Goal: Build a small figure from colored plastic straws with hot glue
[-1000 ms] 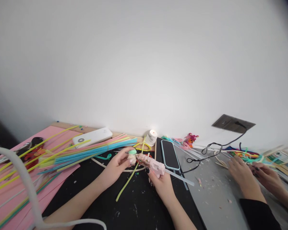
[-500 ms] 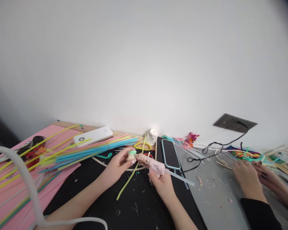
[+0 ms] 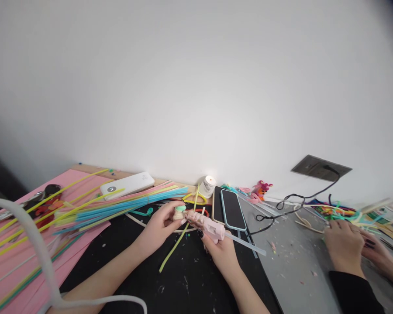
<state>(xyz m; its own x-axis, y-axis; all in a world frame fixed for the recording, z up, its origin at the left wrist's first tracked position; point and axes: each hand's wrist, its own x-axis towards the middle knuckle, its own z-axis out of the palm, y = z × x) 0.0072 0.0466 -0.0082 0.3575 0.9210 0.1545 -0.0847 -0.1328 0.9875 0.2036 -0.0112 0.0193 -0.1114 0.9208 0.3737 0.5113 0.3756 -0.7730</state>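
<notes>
My right hand (image 3: 221,250) is closed around a pale pink hot glue gun (image 3: 208,226), whose nozzle end is smeared brownish. A clear glue stick (image 3: 247,244) juts from its back. Between the thumb and fingers of my left hand (image 3: 162,224) sits a small coiled piece (image 3: 180,212), cream below and mint green on top. The nozzle is right at this piece; whether they touch I cannot tell. A yellow-green pipe cleaner (image 3: 172,253) lies beneath on the black mat (image 3: 134,279).
Bundled pipe cleaners (image 3: 131,207), pink sheets (image 3: 85,248) and a white power bank (image 3: 127,185) lie left. Behind stand a paper cup (image 3: 208,186) and a phone (image 3: 233,209). A black cord (image 3: 278,209) runs to the wall socket (image 3: 321,168). Another person's hands (image 3: 345,244) work at right.
My hands, the glue gun and the coiled piece have hardly moved. At the right, the other person's hands have shifted slightly to the right.
</notes>
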